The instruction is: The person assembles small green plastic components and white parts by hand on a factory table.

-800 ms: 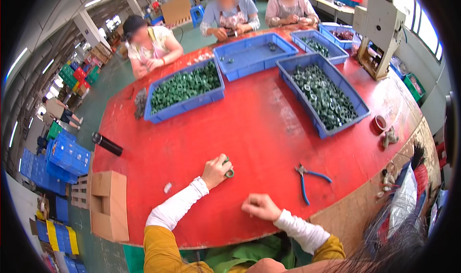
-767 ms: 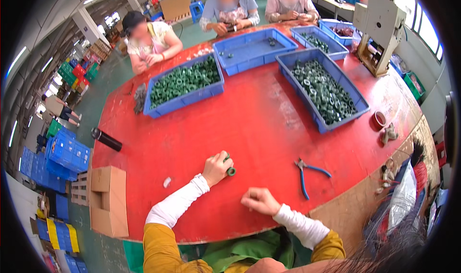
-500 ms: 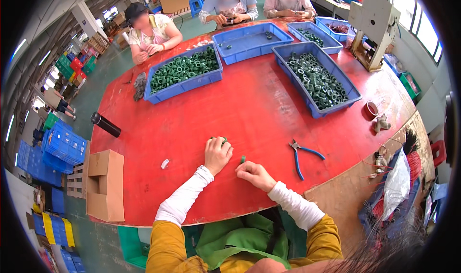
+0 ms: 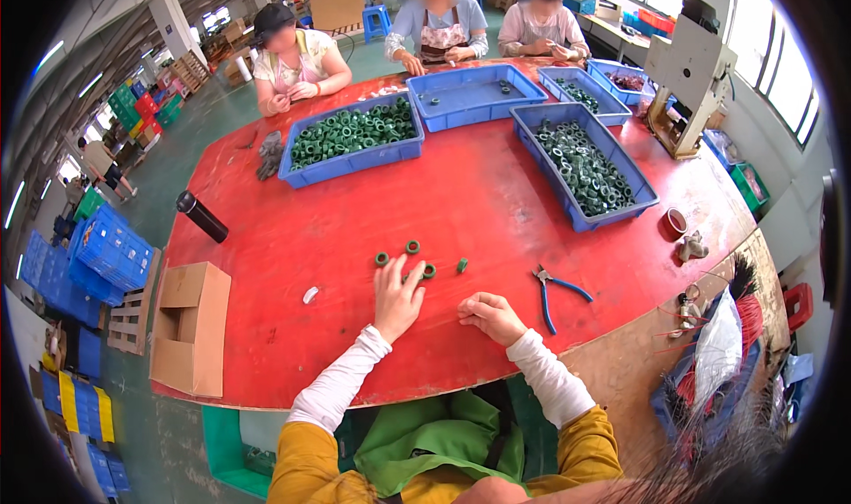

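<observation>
My left hand (image 4: 399, 296) has unfolded, fingers apart, so green rings (image 4: 462, 265) lie loose on the red table (image 4: 479, 203), just to the far side; my right hand (image 4: 492, 317) curls together, nothing visible inside.

Green rings (image 4: 462, 265) — glossy, cardboard box (image 4: 211, 331) — matt

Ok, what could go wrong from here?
1. The small green ring ahead of the right hand appears to stand on edge, so a nudge might roll it across the red tabletop.
2. The left hand has its fingers spread among loose green rings and could scatter them.
3. The blue-handled metal pliers lie with handles splayed; the right hand could snag them if it swings right.
</observation>
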`<state>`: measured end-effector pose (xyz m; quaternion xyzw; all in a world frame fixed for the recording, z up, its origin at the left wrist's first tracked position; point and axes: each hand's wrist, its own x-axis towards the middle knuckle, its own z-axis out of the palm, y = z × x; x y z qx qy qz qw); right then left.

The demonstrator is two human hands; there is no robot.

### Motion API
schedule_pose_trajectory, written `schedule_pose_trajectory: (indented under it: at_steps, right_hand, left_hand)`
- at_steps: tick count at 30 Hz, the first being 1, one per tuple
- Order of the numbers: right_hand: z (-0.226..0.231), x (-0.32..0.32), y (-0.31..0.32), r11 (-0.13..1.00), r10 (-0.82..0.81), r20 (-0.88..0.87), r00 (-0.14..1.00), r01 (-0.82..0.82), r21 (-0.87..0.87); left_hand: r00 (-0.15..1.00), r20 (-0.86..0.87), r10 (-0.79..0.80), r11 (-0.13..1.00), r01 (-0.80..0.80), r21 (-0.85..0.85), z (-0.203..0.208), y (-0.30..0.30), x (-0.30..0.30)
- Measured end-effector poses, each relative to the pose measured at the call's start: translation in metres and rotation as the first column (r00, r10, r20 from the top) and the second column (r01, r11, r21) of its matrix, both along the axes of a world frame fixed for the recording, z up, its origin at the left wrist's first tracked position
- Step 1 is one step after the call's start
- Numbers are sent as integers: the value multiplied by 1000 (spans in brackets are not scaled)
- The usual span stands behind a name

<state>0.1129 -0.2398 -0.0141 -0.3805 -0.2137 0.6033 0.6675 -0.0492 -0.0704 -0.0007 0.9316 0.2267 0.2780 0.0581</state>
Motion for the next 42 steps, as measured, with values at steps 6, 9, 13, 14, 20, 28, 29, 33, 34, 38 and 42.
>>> schedule_pose_trajectory:
  at_steps: [6, 9, 13, 14, 20, 28, 29, 33, 34, 38, 42]
  right_hand:
    - [16, 2, -23, 997, -69, 89, 994, 71, -13]
    - [17, 6, -36, 995, -101, 105, 989, 102, 0]
    - [17, 6, -45, 988, -151, 108, 983, 153, -14]
    - [15, 5, -45, 987, -163, 100, 982, 163, 3]
    - [62, -8, -38, 996, 60, 536, 842, -14, -90]
    - [96, -23, -28, 983, 153, 890, 430, -156, -94]
    - [95, -24, -26, 980, 106, 907, 408, -199, -25]
    - [94, -33, -27, 958, 191, 901, 390, -272, -85]
    - [93, -35, -27, 959, 198, 894, 401, -267, -93]
    - [93, -41, -28, 903, 403, 806, 433, -332, -273]
    - [72, -41, -31, 919, 301, 822, 484, -378, -113]
  left_hand:
    - [987, -53, -152, 988, 152, -5, -4, -17, 90]
    - [967, -68, -246, 968, 249, 34, -28, -13, 94]
    - [930, 57, -362, 930, 357, 82, -13, -25, 63]
    - [915, 94, -392, 919, 393, 10, -1, -32, 55]
    - [884, 467, -34, 456, 429, -779, 27, -55, -6]
    - [902, 428, -49, 8, 429, -903, 45, -86, -52]
    - [905, 423, -52, -1, 424, -906, 46, -90, -55]
    - [970, 236, -59, -122, 228, -966, 39, -106, -67]
    - [973, 226, -49, -169, 215, -962, 37, -107, -68]
    - [971, 235, 47, -563, 221, -796, 33, -106, -77]
    - [970, 240, -26, -480, 199, -854, 35, -112, -83]
